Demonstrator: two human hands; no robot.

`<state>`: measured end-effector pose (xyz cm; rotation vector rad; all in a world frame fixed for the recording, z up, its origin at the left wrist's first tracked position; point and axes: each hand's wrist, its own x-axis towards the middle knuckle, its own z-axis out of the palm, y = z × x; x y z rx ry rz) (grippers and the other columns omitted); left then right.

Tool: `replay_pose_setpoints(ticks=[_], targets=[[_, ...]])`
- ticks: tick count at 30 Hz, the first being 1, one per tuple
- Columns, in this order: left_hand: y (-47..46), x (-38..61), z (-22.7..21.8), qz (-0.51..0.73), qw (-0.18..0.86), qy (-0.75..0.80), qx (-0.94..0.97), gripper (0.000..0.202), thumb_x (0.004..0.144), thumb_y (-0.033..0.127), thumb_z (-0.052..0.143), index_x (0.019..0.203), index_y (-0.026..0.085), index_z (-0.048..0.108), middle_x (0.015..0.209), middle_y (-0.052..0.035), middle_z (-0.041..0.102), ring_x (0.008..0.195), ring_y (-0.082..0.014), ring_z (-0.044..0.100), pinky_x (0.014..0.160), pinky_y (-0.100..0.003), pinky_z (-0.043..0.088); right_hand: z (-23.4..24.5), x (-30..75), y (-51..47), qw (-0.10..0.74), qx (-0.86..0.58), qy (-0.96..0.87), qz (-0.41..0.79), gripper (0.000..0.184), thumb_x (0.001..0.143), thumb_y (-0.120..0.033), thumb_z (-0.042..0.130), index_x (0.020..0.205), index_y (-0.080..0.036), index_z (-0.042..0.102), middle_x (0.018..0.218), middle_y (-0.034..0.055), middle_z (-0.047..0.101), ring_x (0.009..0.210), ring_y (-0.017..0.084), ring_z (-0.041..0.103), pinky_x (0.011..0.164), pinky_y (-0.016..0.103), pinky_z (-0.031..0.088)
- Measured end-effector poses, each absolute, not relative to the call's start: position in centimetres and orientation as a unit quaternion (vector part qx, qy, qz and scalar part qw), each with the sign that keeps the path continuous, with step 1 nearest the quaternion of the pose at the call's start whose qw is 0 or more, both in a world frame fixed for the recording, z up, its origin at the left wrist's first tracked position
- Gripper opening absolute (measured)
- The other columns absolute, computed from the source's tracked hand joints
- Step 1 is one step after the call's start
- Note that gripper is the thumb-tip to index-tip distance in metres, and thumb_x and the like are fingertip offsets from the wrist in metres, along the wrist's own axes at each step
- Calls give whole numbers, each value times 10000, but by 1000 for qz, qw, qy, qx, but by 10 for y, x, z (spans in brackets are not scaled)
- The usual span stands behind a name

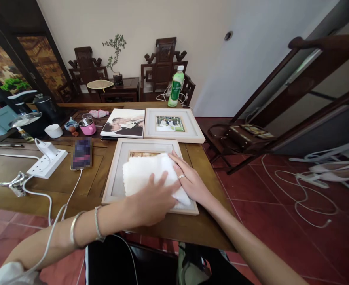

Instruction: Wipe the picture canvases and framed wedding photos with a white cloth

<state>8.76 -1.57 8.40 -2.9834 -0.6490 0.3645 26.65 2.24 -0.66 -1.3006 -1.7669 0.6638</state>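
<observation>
A white cloth (146, 170) with a scalloped edge lies bunched over a pale wooden picture frame (110, 184), which rests flat near the table's front edge. The cloth hides most of the frame's picture; only its upper strip shows. My left hand (153, 200) reaches across the cloth with fingers spread, slightly blurred. At the cloth's right side, my right hand (189, 178), with a ring on one finger, grips its edge. Just beyond lie a second picture frame (196, 128) holding a small photo and, left of it, a large photo print or album (125, 122).
On the wooden table (100, 174) are a power strip (48, 162), a phone (82, 153) on a cable, a pink mug (87, 126), a white cup (54, 131) and a black kettle (46, 107). A green bottle (176, 89) stands at the back edge. A chair (230, 138) is at right.
</observation>
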Motion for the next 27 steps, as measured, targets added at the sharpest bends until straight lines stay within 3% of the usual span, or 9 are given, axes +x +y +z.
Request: replay_pose_setpoints(ticks=[4, 10, 13, 18, 22, 27], targets=[[-35, 76, 90, 112, 32, -234, -965, 329, 865, 232, 555, 1179, 198, 644, 1489, -94, 405, 1349, -395, 370, 1011, -549, 426, -11, 268, 25, 395, -504, -729, 243, 407, 926, -244, 408, 1303, -272, 560, 1513, 32, 381, 1407, 215, 325, 1175, 494, 238], [-32, 60, 98, 175, 11, -311, -934, 384, 839, 231, 586, 1220, 190, 616, 1511, -102, 372, 1361, -401, 346, 1007, -544, 417, -16, 268, 27, 392, -486, -747, 229, 543, 790, -58, 409, 1260, -261, 589, 1522, 15, 360, 1419, 202, 299, 1177, 495, 233], [-32, 67, 90, 156, 14, -306, -939, 388, 849, 215, 565, 1234, 196, 609, 1534, -99, 330, 1382, -398, 311, 1029, -546, 396, -15, 268, 27, 396, -488, -745, 226, 563, 758, -35, 399, 1235, -253, 603, 1516, 18, 371, 1413, 203, 312, 1176, 495, 239], [-37, 82, 73, 125, 17, -326, -937, 366, 876, 203, 528, 1230, 208, 623, 1564, -101, 246, 1392, -441, 259, 1023, -641, 362, -13, 269, 28, 394, -489, -746, 221, 558, 747, -24, 386, 1212, -233, 612, 1498, 36, 399, 1401, 204, 337, 1172, 496, 250], [-36, 66, 84, 173, -13, -354, -919, 435, 838, 149, 552, 1263, 221, 603, 1562, -90, 246, 1392, -434, 258, 1022, -639, 373, -12, 270, 28, 390, -480, -755, 219, 599, 712, -3, 388, 1212, -244, 614, 1501, 31, 394, 1401, 202, 336, 1169, 500, 253], [-38, 24, 102, 196, -12, -416, -888, 447, 762, 59, 558, 1165, 214, 673, 1537, -98, 312, 1391, -424, 269, 1033, -644, 352, -11, 269, 27, 395, -474, -752, 233, 616, 699, 3, 388, 1214, -247, 618, 1501, 31, 395, 1408, 205, 321, 1169, 508, 245]])
